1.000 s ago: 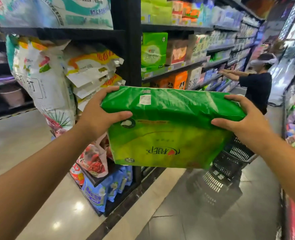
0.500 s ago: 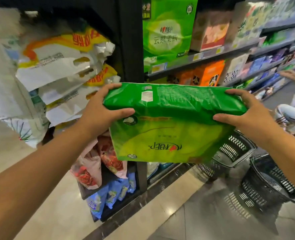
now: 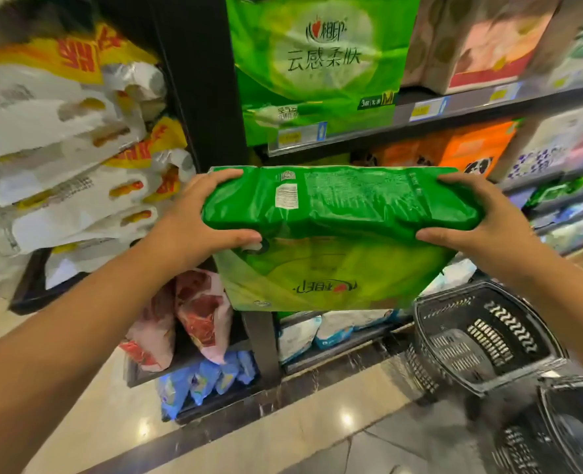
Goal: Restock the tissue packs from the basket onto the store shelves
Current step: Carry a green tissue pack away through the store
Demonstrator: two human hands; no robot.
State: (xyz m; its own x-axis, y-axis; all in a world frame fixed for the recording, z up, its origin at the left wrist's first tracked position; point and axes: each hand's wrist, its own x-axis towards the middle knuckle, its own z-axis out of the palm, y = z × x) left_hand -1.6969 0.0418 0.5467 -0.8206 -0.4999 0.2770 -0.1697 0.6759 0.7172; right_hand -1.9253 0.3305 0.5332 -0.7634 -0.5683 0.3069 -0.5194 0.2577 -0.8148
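- Left hand (image 3: 194,217): fingers (image 3: 221,175) curl together over the far top edge of the green tissue pack (image 3: 338,230). The thumb lies stretched along the near face, and the pack's left end is clamped between them.
- Right hand (image 3: 485,220): a mirrored grip on the right end, with the fingers wrapped over the far edge and the thumb pointing inward along the near fold.
- Arms: both forearms reach forward and upward from the lower corners. The wrists are about level and the 2 hands well apart.
- Tissue pack: held in the air, long side horizontal, logo inverted. It sits in front of the shelf (image 3: 471,109), below a matching green pack (image 3: 317,63) standing there.
- Black basket (image 3: 481,336): on the floor, below and right of the held pack. A 2nd basket (image 3: 574,436) sits at the lower right corner.
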